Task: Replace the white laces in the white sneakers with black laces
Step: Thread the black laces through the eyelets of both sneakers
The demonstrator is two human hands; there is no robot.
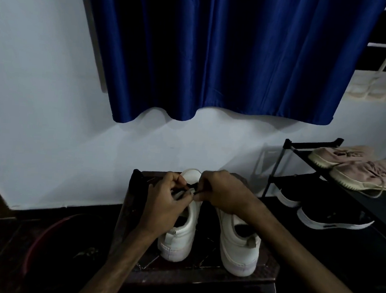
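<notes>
Two white sneakers stand heels toward me on a dark small table (pixel 200 276). Over the front of the left sneaker (pixel 180 237), my left hand (pixel 164 199) and my right hand (pixel 225 192) meet, fingers curled. Between the fingertips a short piece of black lace (pixel 193 188) shows, pinched by both hands at the eyelets. The right sneaker (pixel 237 244) stands beside it, its front hidden under my right hand. The eyelets and any other lace are hidden by my fingers.
A black shoe rack (pixel 302 148) at the right carries a pink pair (pixel 356 168) above and a black pair (pixel 327 217) below. A blue curtain (pixel 217 55) hangs on the wall behind. A reddish hoop-like object (pixel 41 238) lies on the dark floor at the left.
</notes>
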